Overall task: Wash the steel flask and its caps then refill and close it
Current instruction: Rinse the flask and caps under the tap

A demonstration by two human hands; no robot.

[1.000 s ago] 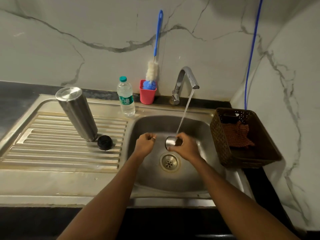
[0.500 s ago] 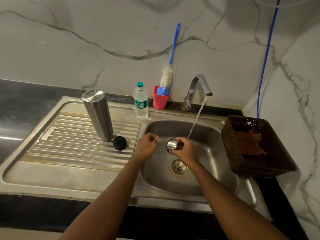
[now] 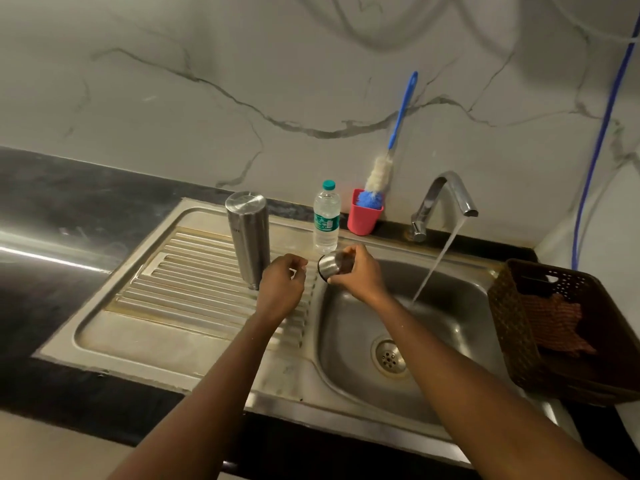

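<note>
Grips the steel cap (image 3: 331, 268) with the right hand (image 3: 356, 277), fingers curled round it. Has carried it left, out of the water (image 3: 437, 266) where it sat half a second ago, to above the sink (image 3: 313, 355) rim. Holds the left hand (image 3: 281, 289) over the drainboard (image 3: 194, 282) now, fingers curled; cannot tell whether anything lies in them. Leaves the steel flask (image 3: 249, 233) standing behind that hand.
</note>
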